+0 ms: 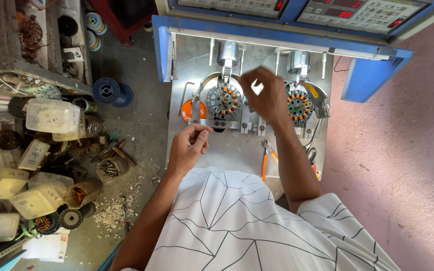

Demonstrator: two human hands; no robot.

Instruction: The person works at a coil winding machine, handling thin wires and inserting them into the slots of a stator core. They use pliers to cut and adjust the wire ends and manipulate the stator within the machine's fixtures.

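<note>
Metal bench (227, 150), right hand (266, 98) fingertips blurred

Grey concrete floor (141, 115), pink wall (403, 165)

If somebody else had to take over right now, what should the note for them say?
Left hand: loosely curled, resting on the metal work plate, seemingly holding nothing.
Right hand: raised between the two wound stators, fingers pinched; whether on wire is too fine to tell.
Left stator and right stator both sit mounted with orange windings.
Orange-handled pliers lie on the plate.
Whether winding is finished can't be told.
</note>
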